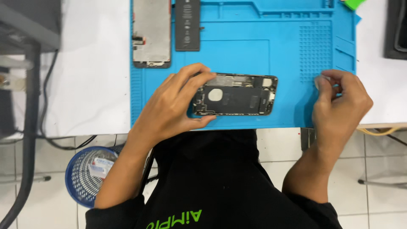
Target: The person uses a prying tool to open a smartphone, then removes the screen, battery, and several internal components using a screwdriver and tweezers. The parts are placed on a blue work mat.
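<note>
Left hand grips the opened dark phone housing near the table's front edge; right hand pinches a small pale part. A loosened pinch could drop it onto the blue silicone mat.

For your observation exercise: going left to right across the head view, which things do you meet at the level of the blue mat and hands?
Grey cable → detached phone screen → left hand → opened phone body → grid of small squares on the blue mat → right hand, pinching a small pale piece.
</note>
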